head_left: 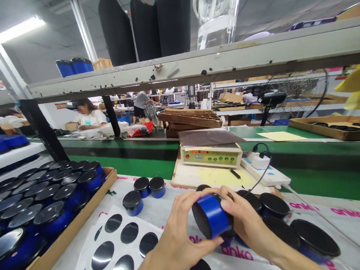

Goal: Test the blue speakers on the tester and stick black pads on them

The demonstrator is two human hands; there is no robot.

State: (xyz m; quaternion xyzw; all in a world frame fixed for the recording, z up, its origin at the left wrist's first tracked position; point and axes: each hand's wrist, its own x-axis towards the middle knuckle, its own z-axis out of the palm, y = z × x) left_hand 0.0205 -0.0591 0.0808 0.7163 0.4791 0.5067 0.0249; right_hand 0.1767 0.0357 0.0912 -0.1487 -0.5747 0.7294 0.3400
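Note:
Both my hands are closed round a short blue cylinder with black ends (212, 215), tilted on its side above the table. My left hand (174, 230) grips it from the left, thumb underneath and fingers at the top. From the right, my right hand (245, 214) pinches its rim; part of that end is hidden. Below lies a white sheet with round black stickers (102, 255). Several like blue-and-black cylinders (275, 205) stand close to my right hand, and three more (133, 202) stand beyond my left.
A cardboard tray (109, 185) full of blue-and-black cylinders lies at the left. Behind my hands sits a control box (211, 155) with lights, beside a white power strip (264, 170) with cables. A green conveyor belt (138, 156) runs behind; a shelf (193, 64) crosses above.

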